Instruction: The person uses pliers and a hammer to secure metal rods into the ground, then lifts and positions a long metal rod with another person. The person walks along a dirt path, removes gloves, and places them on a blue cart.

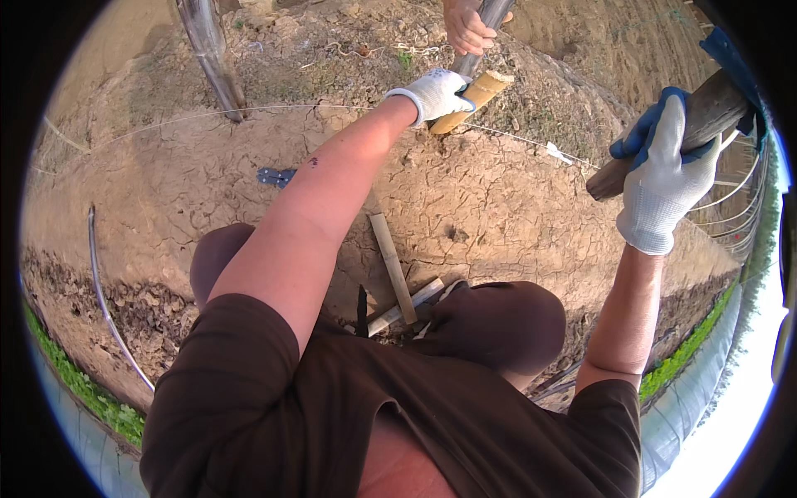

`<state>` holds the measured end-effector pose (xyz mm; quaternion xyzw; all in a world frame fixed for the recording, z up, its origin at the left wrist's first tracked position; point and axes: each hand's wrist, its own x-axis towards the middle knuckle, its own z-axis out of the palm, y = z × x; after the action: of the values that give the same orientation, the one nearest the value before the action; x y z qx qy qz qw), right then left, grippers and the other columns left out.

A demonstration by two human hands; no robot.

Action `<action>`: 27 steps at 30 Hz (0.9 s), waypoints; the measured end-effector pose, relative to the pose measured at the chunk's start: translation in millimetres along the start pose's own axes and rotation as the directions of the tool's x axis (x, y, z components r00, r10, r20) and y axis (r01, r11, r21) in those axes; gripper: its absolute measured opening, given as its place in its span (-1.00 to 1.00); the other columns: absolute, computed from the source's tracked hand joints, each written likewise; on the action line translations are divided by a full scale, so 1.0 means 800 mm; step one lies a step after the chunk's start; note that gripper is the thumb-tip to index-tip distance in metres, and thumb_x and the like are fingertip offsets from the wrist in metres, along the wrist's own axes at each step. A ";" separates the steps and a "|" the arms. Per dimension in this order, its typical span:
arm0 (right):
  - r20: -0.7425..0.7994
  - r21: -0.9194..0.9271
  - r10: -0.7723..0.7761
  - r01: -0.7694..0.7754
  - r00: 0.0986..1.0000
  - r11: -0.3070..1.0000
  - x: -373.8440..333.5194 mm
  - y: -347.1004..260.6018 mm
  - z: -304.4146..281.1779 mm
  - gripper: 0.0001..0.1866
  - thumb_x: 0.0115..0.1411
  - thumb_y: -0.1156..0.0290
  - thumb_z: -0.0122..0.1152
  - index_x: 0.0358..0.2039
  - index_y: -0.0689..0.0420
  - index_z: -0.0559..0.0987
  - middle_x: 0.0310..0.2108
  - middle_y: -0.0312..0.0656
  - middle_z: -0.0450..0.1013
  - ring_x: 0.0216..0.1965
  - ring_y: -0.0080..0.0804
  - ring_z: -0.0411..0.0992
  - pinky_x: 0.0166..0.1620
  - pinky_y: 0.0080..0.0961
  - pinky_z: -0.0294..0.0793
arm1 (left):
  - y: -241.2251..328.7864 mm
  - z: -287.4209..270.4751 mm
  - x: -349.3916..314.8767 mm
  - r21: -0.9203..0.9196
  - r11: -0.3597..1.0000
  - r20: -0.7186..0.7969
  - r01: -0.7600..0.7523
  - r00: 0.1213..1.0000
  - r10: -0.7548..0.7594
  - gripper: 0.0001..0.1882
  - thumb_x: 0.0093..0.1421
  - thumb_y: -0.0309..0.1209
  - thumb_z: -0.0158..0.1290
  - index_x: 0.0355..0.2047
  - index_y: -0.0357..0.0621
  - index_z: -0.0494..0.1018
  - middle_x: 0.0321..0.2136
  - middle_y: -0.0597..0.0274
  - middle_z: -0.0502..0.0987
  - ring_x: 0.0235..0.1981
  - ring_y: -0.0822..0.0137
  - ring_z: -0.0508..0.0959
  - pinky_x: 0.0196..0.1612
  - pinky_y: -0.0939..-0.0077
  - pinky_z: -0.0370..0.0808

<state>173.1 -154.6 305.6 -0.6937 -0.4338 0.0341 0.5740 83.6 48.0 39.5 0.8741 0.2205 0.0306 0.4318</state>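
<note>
My left hand (438,95), in a white glove with blue palm coating, is closed around a pale split-wood stake (490,85). The stake leans, its lower end at the cracked soil by a taut white string (531,145). My right hand (671,166), gloved alike, is raised at the right and grips a thick weathered log (712,112). The log's blunt end points down and left, towards the stake but apart from it. Just beyond my left hand, another person's bare hand (470,31) holds a grey wooden post (491,15), its foot hidden behind the stake.
A second grey post (211,58) stands at the far left. Blue-grey pliers-like tool (276,177) lies on the soil left of my left forearm. Wooden slats (390,261) lie crossed between my knees. A curved dark pipe (108,290) lies at left.
</note>
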 end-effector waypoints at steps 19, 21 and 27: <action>0.335 -0.662 0.665 -0.336 0.667 0.670 -0.031 0.130 0.032 -0.53 0.34 0.06 0.26 -0.12 0.29 0.50 -0.39 0.05 0.57 -0.38 -0.11 0.56 -0.17 -0.18 0.55 | -0.002 0.016 0.005 0.000 1.000 -0.048 0.006 0.999 -0.006 -0.43 0.20 -0.08 0.29 0.13 -0.14 0.56 -0.07 -0.11 0.67 -0.05 -0.05 0.65 0.06 0.15 0.53; 0.411 -0.699 0.513 -0.101 0.754 0.708 -0.008 0.123 0.013 -0.55 0.33 0.07 0.28 -0.13 0.27 0.51 -0.42 0.02 0.56 -0.41 -0.16 0.56 -0.24 -0.23 0.56 | -0.008 0.009 0.008 -0.001 1.000 -0.085 0.011 0.996 -0.011 -0.40 0.18 -0.07 0.30 0.14 -0.14 0.55 -0.05 -0.10 0.67 -0.03 -0.04 0.64 0.07 0.16 0.54; 0.221 -0.417 0.413 -0.297 0.884 0.859 0.020 0.048 -0.020 -0.71 0.37 0.19 0.32 -0.21 0.15 0.53 -0.56 -0.40 0.36 -0.64 -0.72 0.31 -0.62 -0.64 0.34 | 0.001 0.004 0.007 0.056 0.998 -0.071 0.035 0.997 -0.031 -0.40 0.20 -0.04 0.23 0.13 -0.15 0.57 -0.10 -0.07 0.68 -0.07 0.01 0.66 0.06 0.18 0.53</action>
<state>213.5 -154.9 286.7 -0.8445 -0.3778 0.1637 0.3424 89.6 47.2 37.0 0.8806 0.2506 0.0478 0.3992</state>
